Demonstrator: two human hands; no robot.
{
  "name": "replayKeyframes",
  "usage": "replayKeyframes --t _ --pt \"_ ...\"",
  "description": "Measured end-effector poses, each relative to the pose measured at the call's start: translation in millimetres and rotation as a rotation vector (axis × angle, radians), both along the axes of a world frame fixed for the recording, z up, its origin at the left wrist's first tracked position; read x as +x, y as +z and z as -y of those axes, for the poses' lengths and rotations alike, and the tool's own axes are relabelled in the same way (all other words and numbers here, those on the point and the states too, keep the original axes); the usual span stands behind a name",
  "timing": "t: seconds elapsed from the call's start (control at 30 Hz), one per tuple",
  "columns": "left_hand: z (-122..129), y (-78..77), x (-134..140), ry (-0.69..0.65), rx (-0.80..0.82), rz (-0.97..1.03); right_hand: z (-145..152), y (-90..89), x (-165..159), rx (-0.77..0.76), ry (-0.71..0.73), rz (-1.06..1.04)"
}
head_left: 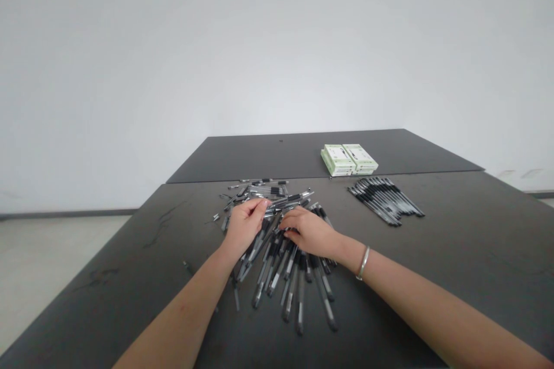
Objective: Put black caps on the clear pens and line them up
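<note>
Pens (272,251) of slim, clear plastic

Flat dark-grey bench (142,248) open at left, loose heap of clear-and-black plastic pens (272,259) blocking middle, free lane between it and fanned clear-and-black pens (385,199) right, stacked green-and-white rectangular boxes (348,158) far right

Left hand (246,222) and right hand (309,233) apparently touch heaped pens (272,251).
</note>
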State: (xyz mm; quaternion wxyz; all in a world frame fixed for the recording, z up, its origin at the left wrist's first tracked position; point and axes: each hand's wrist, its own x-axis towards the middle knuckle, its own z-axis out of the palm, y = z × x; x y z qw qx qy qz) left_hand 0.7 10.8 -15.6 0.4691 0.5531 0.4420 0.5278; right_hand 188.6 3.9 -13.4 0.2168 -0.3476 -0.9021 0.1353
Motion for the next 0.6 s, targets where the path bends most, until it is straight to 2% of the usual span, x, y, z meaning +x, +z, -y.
replayKeyframes --t 0.3,0.6 --pt "-3.4 -4.7 -2.5 -0.005 0.037 -0.022 -8.8 2.8 -5.3 -0.012 -0.01 0.13" --pt "-2.6 -3.0 -1.6 0.009 0.036 -0.003 -8.2 9.9 -11.9 -0.063 -0.078 0.213"
